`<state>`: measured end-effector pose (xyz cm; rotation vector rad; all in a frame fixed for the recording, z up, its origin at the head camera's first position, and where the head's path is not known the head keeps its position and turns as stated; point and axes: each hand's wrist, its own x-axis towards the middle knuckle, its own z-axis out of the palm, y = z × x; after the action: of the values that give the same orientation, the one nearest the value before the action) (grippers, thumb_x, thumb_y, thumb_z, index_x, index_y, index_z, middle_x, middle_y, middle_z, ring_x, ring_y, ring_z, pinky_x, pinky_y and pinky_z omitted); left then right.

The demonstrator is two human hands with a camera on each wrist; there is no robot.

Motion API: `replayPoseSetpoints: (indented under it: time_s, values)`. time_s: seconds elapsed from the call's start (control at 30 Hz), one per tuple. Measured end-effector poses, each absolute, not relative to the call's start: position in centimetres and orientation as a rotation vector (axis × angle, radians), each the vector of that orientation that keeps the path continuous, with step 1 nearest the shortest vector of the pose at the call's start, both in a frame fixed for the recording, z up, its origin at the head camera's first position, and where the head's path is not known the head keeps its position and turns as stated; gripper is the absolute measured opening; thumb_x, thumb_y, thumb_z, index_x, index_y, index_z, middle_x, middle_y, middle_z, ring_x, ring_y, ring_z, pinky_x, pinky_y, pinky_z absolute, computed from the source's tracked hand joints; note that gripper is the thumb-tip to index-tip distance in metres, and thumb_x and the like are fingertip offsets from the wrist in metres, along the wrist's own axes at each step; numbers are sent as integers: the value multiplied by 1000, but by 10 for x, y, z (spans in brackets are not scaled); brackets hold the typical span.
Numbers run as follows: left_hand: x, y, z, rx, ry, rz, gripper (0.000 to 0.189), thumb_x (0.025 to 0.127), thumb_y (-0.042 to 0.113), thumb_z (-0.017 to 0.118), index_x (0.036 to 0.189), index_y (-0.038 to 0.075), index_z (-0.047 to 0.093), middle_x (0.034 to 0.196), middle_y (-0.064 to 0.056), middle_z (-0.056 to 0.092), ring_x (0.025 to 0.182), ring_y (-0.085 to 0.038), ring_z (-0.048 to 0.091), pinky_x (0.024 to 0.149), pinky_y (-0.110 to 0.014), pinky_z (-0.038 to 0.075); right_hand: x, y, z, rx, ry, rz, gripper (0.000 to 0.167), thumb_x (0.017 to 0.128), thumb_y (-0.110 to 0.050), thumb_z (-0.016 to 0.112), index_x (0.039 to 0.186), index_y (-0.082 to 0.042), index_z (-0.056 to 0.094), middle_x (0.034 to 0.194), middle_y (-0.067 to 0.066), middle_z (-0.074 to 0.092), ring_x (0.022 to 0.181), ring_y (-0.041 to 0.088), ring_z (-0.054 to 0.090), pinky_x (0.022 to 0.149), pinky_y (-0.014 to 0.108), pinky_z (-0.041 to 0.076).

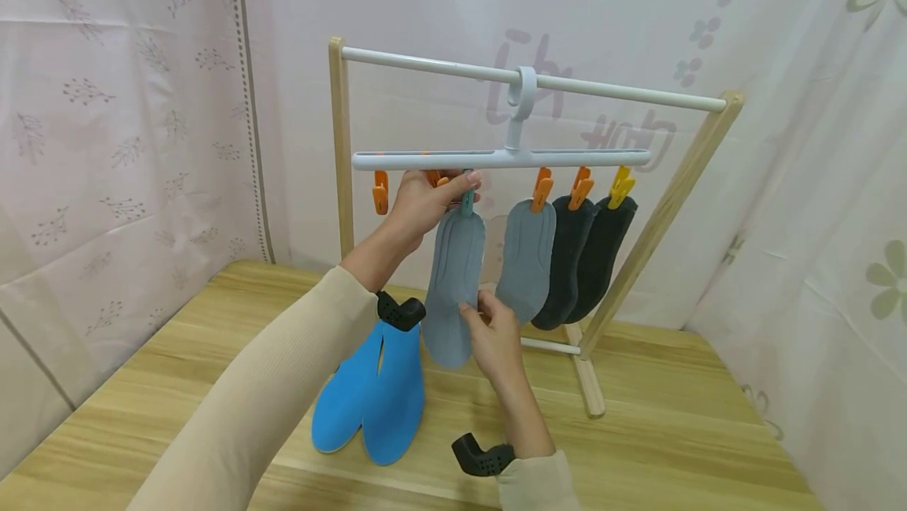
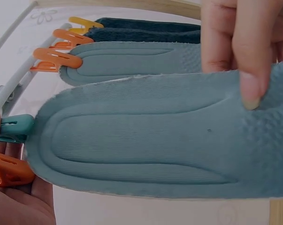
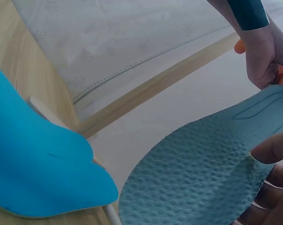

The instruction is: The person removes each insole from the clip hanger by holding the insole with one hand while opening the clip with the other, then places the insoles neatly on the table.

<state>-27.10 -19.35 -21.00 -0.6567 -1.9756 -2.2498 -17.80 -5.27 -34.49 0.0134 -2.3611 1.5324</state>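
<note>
Curtain (image 1: 294,31) with illegible lettering (image 1: 629,135) behind gray insole (image 1: 452,283) in right-hand fingers (image 2: 254,61).

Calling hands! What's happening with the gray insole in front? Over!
Left hand pinches green clip. Right hand holds front gray insole. Insole's top at clip, bite unclear. Orange clip close beside green one, nothing plainly blocking.

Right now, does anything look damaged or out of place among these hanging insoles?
One small thing: the gray insole under the teal clip shows a tiny dark speck, odd on its otherwise even colour; dirt or damage, I cannot tell.
</note>
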Motion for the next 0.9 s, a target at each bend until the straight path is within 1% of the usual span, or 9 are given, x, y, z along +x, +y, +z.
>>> replayPoseSetpoints:
  time_s: [0.2,0.3,0.53,0.77,0.9]
  values:
    - [-271,-193,-211,-663,-1967,-2260,22,96,20,70,111,5,64,100,-4,66,91,-19,76,90,-33,62,-172,-50,-351,-19,-2390,1545,25,101,-20,60,121,-7,70,122,13,73,109,27,70,95,48,56]
    - [-272,-193,-210,-682,-1958,-2262,20,97,19,70,109,5,65,99,-4,67,90,-18,76,89,-33,63,-168,-48,-353,-17,-2394,1534,24,100,-18,60,118,-6,71,118,14,74,105,26,70,92,45,57]
    - [-274,-194,-211,-703,-1963,-2256,19,97,19,70,108,5,66,99,-4,67,92,-19,75,89,-33,63,-161,-45,-362,-29,-2466,1481,25,100,-19,61,118,-5,71,111,13,76,95,22,70,82,38,59]
    - [-275,-193,-211,-721,-1970,-2251,19,97,20,70,108,5,66,98,-3,65,96,-23,76,89,-33,63,-160,-45,-367,-25,-2470,1502,23,99,-17,61,115,-4,72,105,13,75,90,19,67,77,31,56]
    - [-274,-195,-210,-711,-1976,-2250,19,97,20,69,107,5,66,96,-3,64,97,-24,76,88,-33,63,-160,-45,-368,-31,-2482,1519,22,99,-17,61,112,-3,72,100,13,73,87,19,64,74,30,54]
